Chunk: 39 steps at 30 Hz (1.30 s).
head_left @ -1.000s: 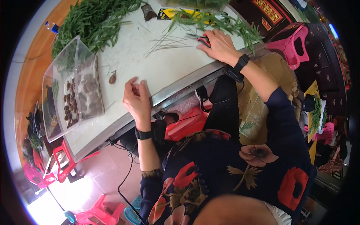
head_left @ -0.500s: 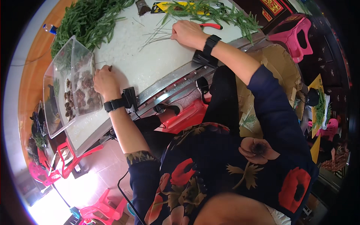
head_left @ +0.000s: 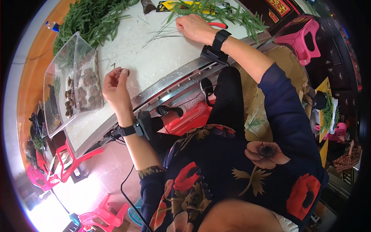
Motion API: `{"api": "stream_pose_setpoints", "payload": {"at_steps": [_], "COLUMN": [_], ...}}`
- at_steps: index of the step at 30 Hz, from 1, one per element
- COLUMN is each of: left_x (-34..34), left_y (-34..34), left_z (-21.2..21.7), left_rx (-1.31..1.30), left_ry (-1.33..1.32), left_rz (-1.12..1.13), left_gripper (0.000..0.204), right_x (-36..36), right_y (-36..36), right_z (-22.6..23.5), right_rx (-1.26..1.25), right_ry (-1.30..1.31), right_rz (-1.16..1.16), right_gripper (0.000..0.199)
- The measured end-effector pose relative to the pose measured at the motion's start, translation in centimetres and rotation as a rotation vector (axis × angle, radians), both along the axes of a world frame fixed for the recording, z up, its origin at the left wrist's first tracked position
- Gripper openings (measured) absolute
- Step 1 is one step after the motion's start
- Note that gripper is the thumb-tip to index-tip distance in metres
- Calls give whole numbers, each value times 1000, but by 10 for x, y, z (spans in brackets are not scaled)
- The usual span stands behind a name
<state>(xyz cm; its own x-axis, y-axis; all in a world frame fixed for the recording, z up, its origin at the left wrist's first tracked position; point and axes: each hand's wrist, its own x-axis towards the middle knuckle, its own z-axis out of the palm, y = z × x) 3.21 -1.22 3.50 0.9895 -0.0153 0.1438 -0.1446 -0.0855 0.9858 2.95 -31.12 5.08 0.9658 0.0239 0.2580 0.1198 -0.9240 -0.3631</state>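
Note:
My left hand (head_left: 117, 89) is closed in a pinch around a small brown pine cone (head_left: 124, 72), just above the white tabletop (head_left: 143, 65). Beside it stands a clear plastic box (head_left: 79, 113) with several brown pine cones (head_left: 89, 79) in it. My right hand (head_left: 196, 29) is at the far side, its fingers curled down next to several thin dark wires (head_left: 162, 35). Its fingertips are mostly hidden, so what they hold cannot be made out. Red-handled pliers (head_left: 218, 25) lie just beyond that hand, partly covered by it.
Green artificial pine sprigs (head_left: 91, 27) are heaped at the far left, and more sprigs (head_left: 239, 19) lie at the far right. A brown bundle (head_left: 147, 5) sits at the back. Beside my right leg is a cardboard box (head_left: 284, 63); a pink stool (head_left: 305, 38) stands at the right.
My left hand has risen from beside the clear box and moved right, with a pine cone now showing in its fingers. My right hand has shifted slightly farther away over the wires.

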Motion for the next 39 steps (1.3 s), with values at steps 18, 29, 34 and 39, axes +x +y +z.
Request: {"api": "stream_pose_setpoints", "payload": {"at_steps": [18,29,34,39], "left_x": [-49,-65,-67,-69], "left_y": [4,-9,-10,-10], "left_z": [10,31,32,32], "left_rx": [-928,-884,-895,-928], "left_ry": [577,470,450,466], "left_rz": [-265,-326,-356,-391], "left_gripper": [26,30,34,34], "right_x": [-60,-111,-113,-114], "right_y": [72,134,130,132], "right_z": [12,19,19,18], "right_rx": [268,518,485,468], "right_ry": [-212,-395,-388,-447], "right_rz": [99,213,169,196], "right_gripper": [13,7,8,7]}}
